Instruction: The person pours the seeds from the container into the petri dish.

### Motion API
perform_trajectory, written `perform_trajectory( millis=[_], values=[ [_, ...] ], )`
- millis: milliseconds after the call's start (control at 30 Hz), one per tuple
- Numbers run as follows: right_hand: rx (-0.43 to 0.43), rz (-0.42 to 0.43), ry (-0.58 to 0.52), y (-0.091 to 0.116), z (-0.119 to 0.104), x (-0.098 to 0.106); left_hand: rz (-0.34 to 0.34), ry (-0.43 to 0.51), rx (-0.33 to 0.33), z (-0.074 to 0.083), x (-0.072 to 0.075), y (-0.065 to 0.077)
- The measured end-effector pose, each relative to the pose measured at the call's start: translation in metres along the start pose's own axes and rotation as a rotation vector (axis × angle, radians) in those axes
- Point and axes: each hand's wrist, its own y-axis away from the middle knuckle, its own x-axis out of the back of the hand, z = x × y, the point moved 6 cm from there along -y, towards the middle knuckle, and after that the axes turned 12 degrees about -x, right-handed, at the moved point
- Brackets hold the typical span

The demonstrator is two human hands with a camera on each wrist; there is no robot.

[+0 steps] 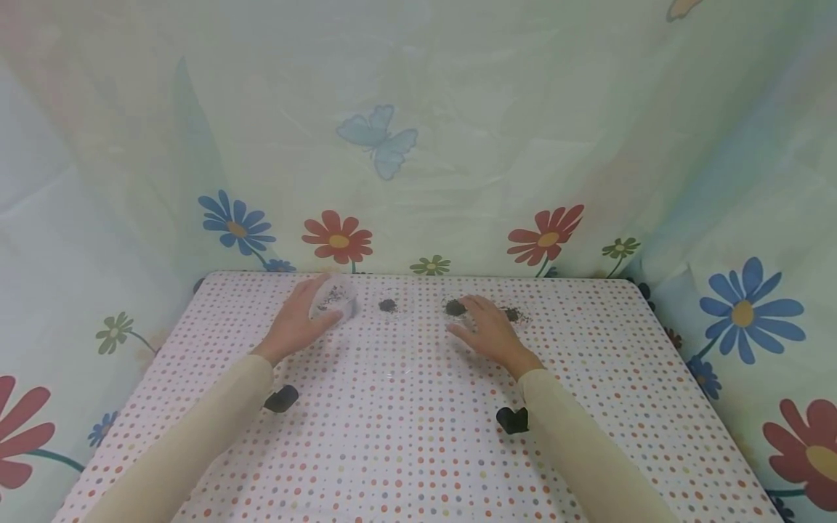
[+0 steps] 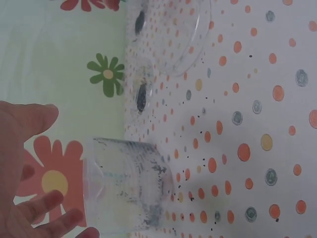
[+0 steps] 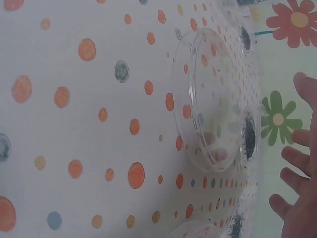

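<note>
- The left hand (image 1: 297, 319), left of centre in the head view, has its fingers and thumb spread about the clear cup (image 2: 126, 191); whether skin touches the plastic cannot be told.
- That cup is upright in the lower left of the left wrist view, mouth toward the hand, its wall flecked with dark specks; more specks dot the nearby cloth.
- The right hand (image 1: 490, 330), right of centre in the head view, is loosely spread, its fingers curled around nothing, and it partly covers the area between two dark clumps.
- One dark clump (image 1: 455, 307) lies just beside its fingertips; the scattered clump (image 1: 512, 314) shows beyond the back of the hand.
- A middle clump (image 1: 387, 305) sits between the two hands, apart from both, with a clear surround.
- A clear round lid (image 3: 205, 101) lies in the upper middle of the right wrist view, near the clumps; it is barely visible from the head.
- The dotted table cover (image 1: 392, 450) fills the lower frame, and a flowered curtain (image 1: 458, 109) rises right behind the row.
- The left sleeve (image 1: 196, 428) and right sleeve (image 1: 582, 436) block parts of the cover, at lower left and lower right; black patches (image 1: 513, 420) show beside both.
</note>
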Motion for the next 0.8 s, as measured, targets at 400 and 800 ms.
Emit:
perform_trajectory(
  millis=[400, 800],
  values=[
    [-0.008, -0.078, -0.059, 0.004, -0.001, 0.003, -0.072, 0.052, -0.017, 0.008, -0.006, -0.003],
    [-0.018, -0.1, -0.095, 0.007, -0.004, 0.005, -0.167, 0.058, -0.061, 0.014, -0.02, -0.005]
  ],
)
